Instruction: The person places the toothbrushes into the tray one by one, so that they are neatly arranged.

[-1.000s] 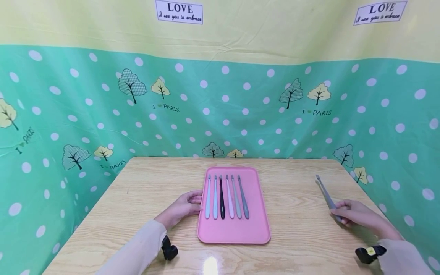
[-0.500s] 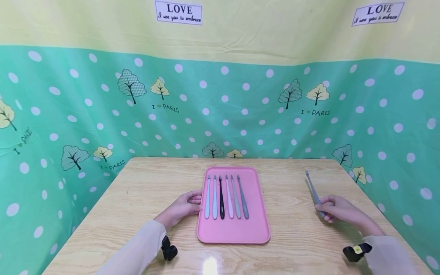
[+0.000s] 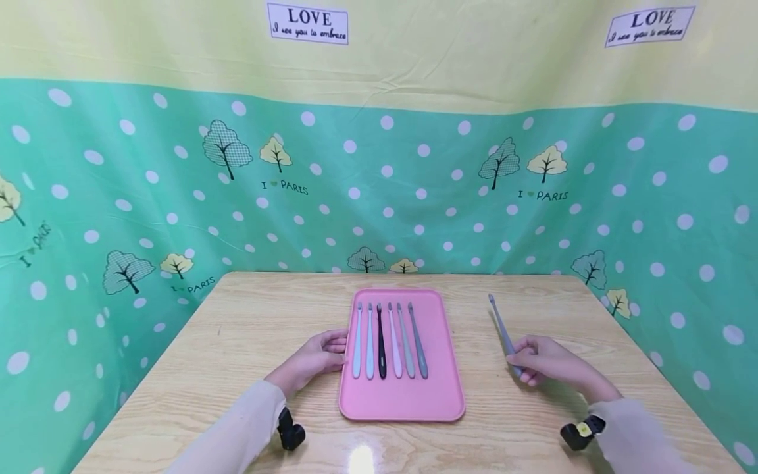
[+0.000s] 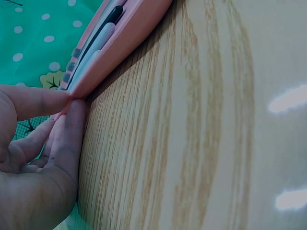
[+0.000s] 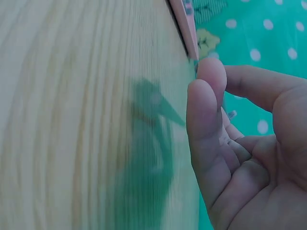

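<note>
Near the middle of the table, a pink tray [image 3: 403, 403] holds a row of several toothbrushes lying side by side, among them a black toothbrush [image 3: 381, 342] and a dark grey toothbrush [image 3: 418, 342]. My left hand [image 3: 316, 359] pinches the tray's left rim between thumb and fingers, as the left wrist view shows close up. To the right of the tray, my right hand [image 3: 545, 362] pinches a grey-blue toothbrush [image 3: 501, 329] near its handle end, the head pointing away and slightly left. In the right wrist view the fingers [image 5: 204, 110] largely hide that toothbrush.
The wooden table [image 3: 284, 289] extends on both sides of the tray. A green and yellow curtain [image 3: 403, 184] with dots and trees hangs around its back and sides. Black wrist cameras sit on both forearms.
My right hand has moved left across the table with the toothbrush, closer to the tray. The left hand has stayed at the tray's edge, and the row of toothbrushes has not moved.
</note>
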Action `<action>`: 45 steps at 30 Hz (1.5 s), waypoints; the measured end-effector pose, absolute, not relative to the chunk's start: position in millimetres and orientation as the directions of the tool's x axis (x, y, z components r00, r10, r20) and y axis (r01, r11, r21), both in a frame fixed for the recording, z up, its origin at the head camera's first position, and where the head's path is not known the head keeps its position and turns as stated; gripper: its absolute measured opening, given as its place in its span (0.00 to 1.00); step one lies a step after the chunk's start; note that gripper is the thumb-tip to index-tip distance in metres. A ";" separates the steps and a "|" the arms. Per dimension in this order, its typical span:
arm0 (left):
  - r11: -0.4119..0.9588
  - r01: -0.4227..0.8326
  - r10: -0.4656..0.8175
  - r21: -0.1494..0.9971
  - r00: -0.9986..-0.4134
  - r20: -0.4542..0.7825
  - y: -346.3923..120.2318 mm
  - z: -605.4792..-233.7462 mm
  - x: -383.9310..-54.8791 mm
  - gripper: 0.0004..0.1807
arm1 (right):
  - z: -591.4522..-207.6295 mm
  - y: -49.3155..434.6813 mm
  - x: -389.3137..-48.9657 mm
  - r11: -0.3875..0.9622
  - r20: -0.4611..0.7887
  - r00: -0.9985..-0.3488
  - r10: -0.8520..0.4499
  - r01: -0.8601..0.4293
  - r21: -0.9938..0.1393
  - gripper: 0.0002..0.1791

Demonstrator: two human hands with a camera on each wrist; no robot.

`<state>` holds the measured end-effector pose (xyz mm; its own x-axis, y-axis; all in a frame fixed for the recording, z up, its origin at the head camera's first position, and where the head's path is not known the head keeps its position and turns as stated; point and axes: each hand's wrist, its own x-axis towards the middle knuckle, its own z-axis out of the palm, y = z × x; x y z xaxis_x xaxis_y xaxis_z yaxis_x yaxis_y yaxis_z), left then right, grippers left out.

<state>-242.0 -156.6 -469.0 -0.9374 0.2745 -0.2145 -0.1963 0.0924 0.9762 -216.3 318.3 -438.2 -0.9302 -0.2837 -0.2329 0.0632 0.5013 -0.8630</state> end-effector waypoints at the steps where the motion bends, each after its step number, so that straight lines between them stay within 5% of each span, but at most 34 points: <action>1: 0.091 -0.197 0.274 0.976 -0.937 -0.214 -156.6 -468.9 -242.0 0.36 | -438.4 314.3 -217.2 0.500 -0.232 -0.929 -0.287 0.061 -0.864 0.23; 45: 0.051 -0.173 0.318 0.984 -0.931 -0.180 -158.7 -473.0 -244.4 0.37 | -451.3 196.5 -237.2 0.438 -0.215 -0.908 -0.361 0.039 -0.898 0.16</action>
<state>-244.4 -158.7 -473.0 -0.9310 0.3177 -0.1798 -0.1726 0.0508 0.9837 -237.2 196.5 -451.3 -0.9076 -0.3605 -0.2150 0.0386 0.4384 -0.8979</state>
